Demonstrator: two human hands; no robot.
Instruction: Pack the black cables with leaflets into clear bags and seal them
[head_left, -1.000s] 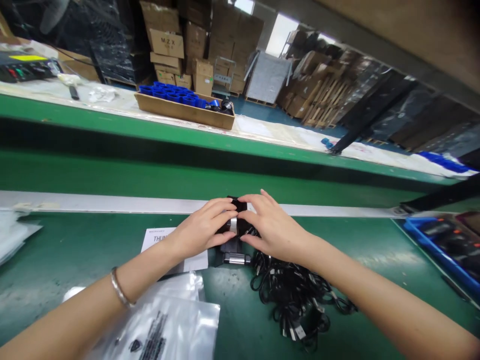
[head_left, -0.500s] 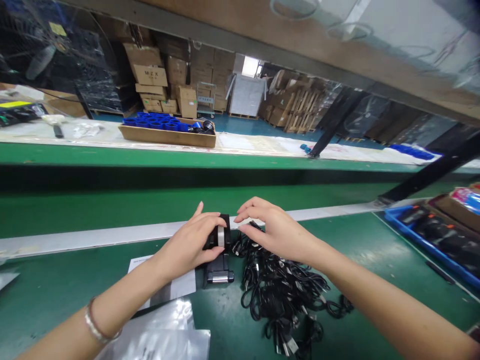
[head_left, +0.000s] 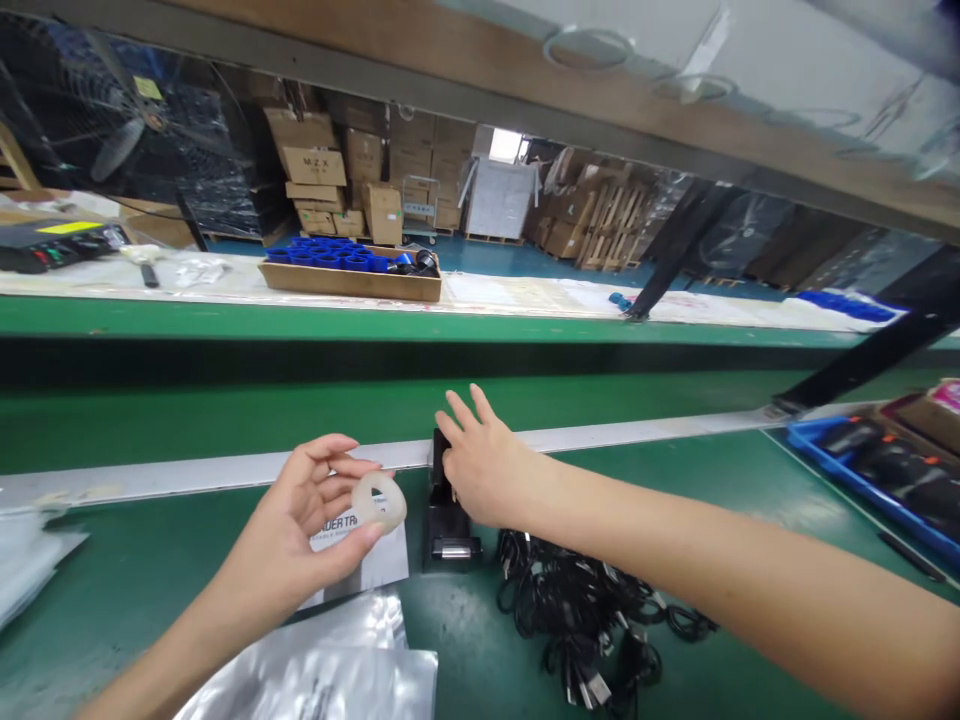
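My left hand [head_left: 300,525] pinches a whitish tape roll [head_left: 390,505] between thumb and fingers, left of a black tape dispenser [head_left: 448,525]. My right hand [head_left: 491,470] is at the dispenser's upper part, with some fingers spread upward. Its thumb and index tip are down at the dispenser, and what they grip there is hidden. Under the left hand lies a printed white sheet [head_left: 386,555]. Silvery plastic bags [head_left: 345,670] lie in front of it. A heap of black cables [head_left: 577,600] with metal plugs lies under and beside my right forearm.
A blue tray [head_left: 862,480] of black items stands at the right, near a slanted black post [head_left: 862,365]. Across the back, a raised shelf [head_left: 510,325] carries a cardboard tray [head_left: 352,283] of blue cups. More plastic bags [head_left: 34,555] lie far left.
My left hand has left the dispenser, moving left and nearer with the tape roll. My right hand has moved left from above the cables onto the dispenser. The camera view has shifted slightly.
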